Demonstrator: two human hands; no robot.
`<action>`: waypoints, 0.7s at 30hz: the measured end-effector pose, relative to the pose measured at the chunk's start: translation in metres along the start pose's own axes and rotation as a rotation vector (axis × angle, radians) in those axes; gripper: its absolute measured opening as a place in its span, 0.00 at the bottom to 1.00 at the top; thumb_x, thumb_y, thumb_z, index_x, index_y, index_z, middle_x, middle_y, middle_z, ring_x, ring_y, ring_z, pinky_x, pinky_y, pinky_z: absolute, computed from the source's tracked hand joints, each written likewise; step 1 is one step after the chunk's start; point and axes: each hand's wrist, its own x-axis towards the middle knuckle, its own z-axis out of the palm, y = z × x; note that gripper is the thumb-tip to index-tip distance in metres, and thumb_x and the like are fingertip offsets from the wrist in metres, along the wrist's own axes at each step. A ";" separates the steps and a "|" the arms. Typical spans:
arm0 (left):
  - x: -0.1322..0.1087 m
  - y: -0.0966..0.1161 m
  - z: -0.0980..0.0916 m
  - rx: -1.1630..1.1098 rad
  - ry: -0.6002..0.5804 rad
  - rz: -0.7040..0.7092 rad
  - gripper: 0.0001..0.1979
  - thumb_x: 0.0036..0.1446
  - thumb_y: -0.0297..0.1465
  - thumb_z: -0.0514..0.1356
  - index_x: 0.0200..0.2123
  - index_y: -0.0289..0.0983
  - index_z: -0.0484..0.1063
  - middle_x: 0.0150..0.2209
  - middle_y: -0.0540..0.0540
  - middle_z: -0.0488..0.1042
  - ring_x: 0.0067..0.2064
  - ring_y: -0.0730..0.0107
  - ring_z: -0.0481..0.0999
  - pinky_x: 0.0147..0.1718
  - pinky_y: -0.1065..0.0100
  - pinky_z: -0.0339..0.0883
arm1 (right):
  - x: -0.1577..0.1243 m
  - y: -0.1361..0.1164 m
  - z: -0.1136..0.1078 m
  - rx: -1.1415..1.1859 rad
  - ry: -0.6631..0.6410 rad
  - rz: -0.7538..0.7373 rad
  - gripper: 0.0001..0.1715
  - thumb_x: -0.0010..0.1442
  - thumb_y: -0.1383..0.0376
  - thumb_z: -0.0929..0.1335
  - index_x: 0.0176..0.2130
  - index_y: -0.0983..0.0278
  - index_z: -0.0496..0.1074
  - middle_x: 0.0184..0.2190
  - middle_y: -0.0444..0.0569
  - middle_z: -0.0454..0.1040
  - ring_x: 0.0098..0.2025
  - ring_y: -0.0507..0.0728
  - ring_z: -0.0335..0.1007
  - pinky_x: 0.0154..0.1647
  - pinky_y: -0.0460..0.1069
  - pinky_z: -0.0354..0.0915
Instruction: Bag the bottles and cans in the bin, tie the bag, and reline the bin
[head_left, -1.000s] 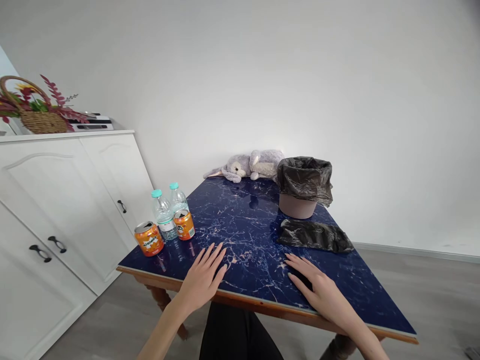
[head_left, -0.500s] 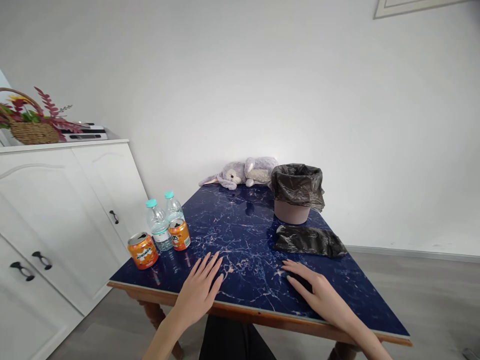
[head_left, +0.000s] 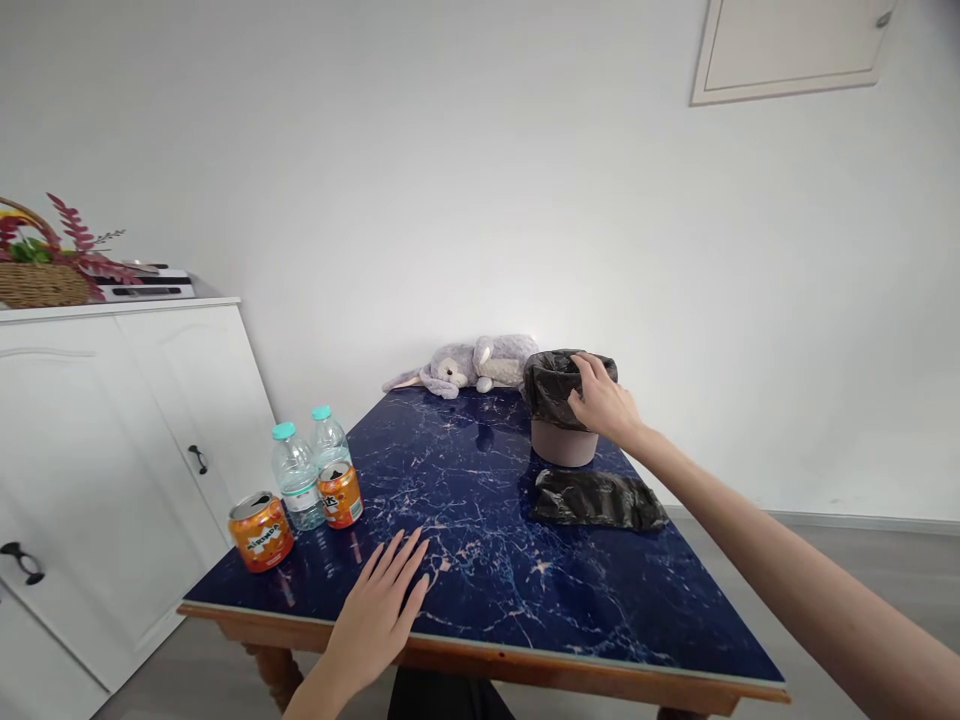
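My left hand (head_left: 381, 605) lies flat near the front edge of the blue marbled table (head_left: 480, 560), fingers spread. Out to the far right, my right hand (head_left: 604, 398) is at the near side of a trash bin (head_left: 564, 444) lined with a black plastic bag (head_left: 551, 395). Its fingers are bent apart over the bag's rim; whether they touch the bag is unclear. In front of the bin a folded black plastic bag (head_left: 598, 500) rests on the table. Two orange soda cans, a nearer one (head_left: 261, 535) and a farther one (head_left: 340, 495), stand left of my left hand.
Behind the cans are two clear bottles with teal caps, one in front (head_left: 296, 475) and one behind (head_left: 328, 437). A grey plush rabbit (head_left: 480, 365) lies at the table's far end by the wall. A white cabinet (head_left: 135, 450) stands left, bearing a flower basket (head_left: 45, 280).
My right hand has risen off the table and reached forward to the lined bin. My left hand stays flat on the table. The view has shifted slightly up and to the right.
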 end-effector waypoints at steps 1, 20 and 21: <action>0.000 0.000 0.000 0.003 -0.008 -0.002 0.31 0.76 0.43 0.49 0.78 0.54 0.45 0.75 0.52 0.57 0.74 0.52 0.61 0.71 0.47 0.60 | 0.010 0.000 0.003 -0.023 -0.040 0.014 0.35 0.70 0.62 0.61 0.72 0.66 0.56 0.69 0.67 0.61 0.53 0.72 0.76 0.51 0.66 0.74; -0.003 0.002 -0.002 0.032 -0.022 -0.020 0.31 0.76 0.44 0.49 0.78 0.53 0.46 0.76 0.53 0.56 0.75 0.51 0.60 0.69 0.46 0.63 | 0.016 -0.074 -0.008 0.372 -0.308 -0.146 0.24 0.62 0.63 0.71 0.56 0.66 0.79 0.42 0.53 0.85 0.41 0.62 0.82 0.41 0.53 0.74; -0.003 0.003 -0.002 0.032 -0.025 -0.021 0.31 0.76 0.44 0.49 0.78 0.52 0.46 0.76 0.53 0.56 0.75 0.51 0.60 0.70 0.46 0.63 | 0.008 -0.077 -0.013 0.397 -0.325 -0.158 0.24 0.62 0.62 0.71 0.55 0.66 0.80 0.38 0.52 0.85 0.38 0.61 0.82 0.40 0.53 0.74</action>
